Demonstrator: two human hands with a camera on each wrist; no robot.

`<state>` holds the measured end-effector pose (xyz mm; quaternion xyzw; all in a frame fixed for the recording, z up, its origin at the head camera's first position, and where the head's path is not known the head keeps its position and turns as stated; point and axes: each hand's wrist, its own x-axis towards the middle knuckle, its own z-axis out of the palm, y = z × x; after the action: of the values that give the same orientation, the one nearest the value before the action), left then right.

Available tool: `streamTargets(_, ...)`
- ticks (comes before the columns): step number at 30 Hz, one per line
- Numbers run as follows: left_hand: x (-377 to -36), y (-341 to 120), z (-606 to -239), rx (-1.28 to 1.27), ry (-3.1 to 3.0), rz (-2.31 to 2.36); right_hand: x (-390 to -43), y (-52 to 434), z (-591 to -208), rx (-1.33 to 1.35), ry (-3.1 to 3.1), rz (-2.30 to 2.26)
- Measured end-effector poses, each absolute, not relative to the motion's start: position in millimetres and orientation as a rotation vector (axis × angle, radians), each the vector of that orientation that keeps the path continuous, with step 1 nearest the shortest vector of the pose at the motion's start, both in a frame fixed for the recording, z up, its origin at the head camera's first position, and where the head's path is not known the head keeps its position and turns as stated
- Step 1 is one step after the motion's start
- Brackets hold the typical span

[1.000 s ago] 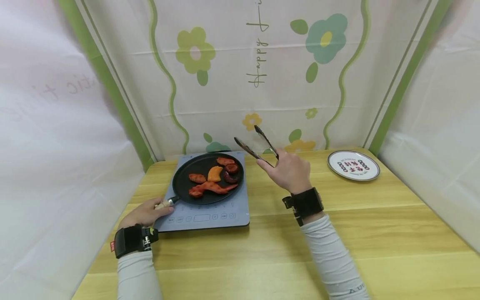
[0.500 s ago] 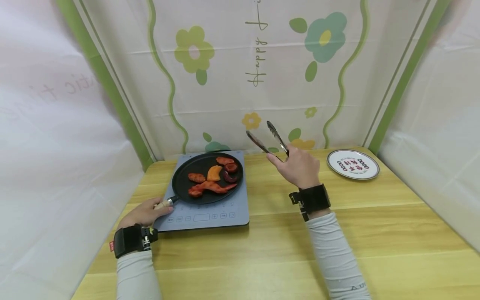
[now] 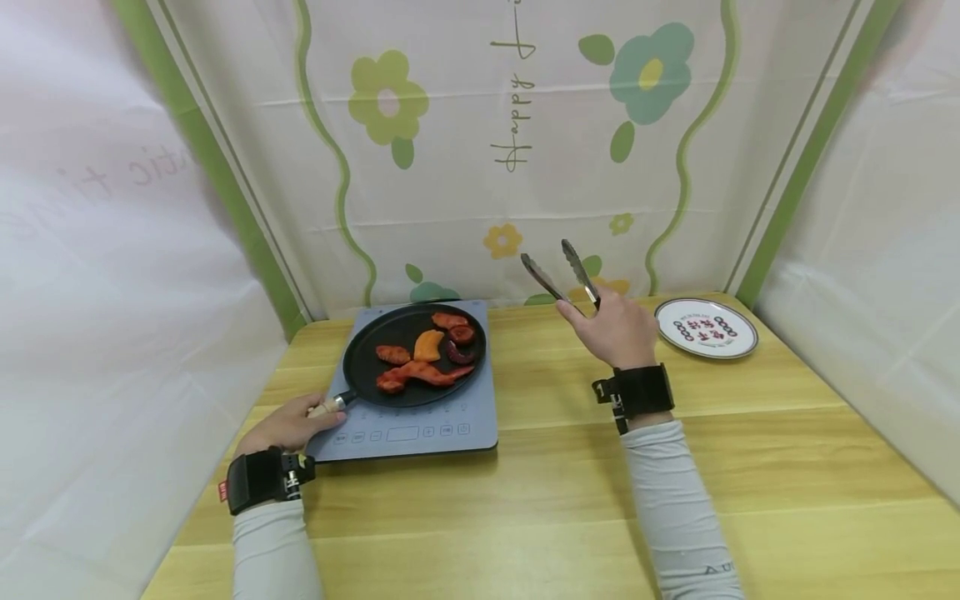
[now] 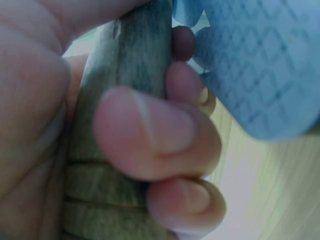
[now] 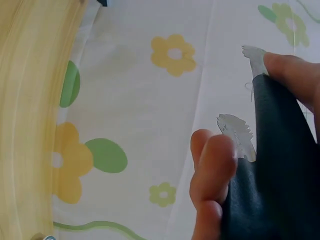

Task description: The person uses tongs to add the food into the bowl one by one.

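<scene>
My left hand [image 3: 288, 423] grips the wooden handle [image 4: 135, 65] of a black frying pan [image 3: 367, 358], its fingers curled round the wood in the left wrist view. In the pan lie several pieces of food: a red wing-like piece [image 3: 423, 373], an orange piece [image 3: 428, 345], a dark red curved piece [image 3: 459, 353] and smaller red ones. My right hand [image 3: 617, 330] holds a pair of metal tongs [image 3: 581, 271] above the table, left of the plate. The tong arms stand spread with nothing between the tips; dark grips [image 5: 280, 150] show in the right wrist view.
Beneath the pan is a grey-blue induction cooker [image 3: 405, 446] with touch buttons along its front. A white dark-rimmed plate [image 3: 738, 346] stands at the back right of the wooden table [image 3: 525, 525]. Flower-printed cloth [image 3: 450, 183] walls in the back and both sides.
My right hand has moved to the right with the tongs, away from the pan and closer to the plate. The left hand and the pan keep their place.
</scene>
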<state>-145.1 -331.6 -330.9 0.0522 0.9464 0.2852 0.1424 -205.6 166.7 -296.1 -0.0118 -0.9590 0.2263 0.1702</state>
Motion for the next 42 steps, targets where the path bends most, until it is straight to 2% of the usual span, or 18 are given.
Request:
streamTargets(26,-145,-331,-331,0.129,2.722,0.833,-222,206,-323,-0.22,-2.766,0.713)
streamTargets(42,-146,-331,-332,0.13,2.726,0.84,-226,249,-348,-0.381,-2.808,0.783)
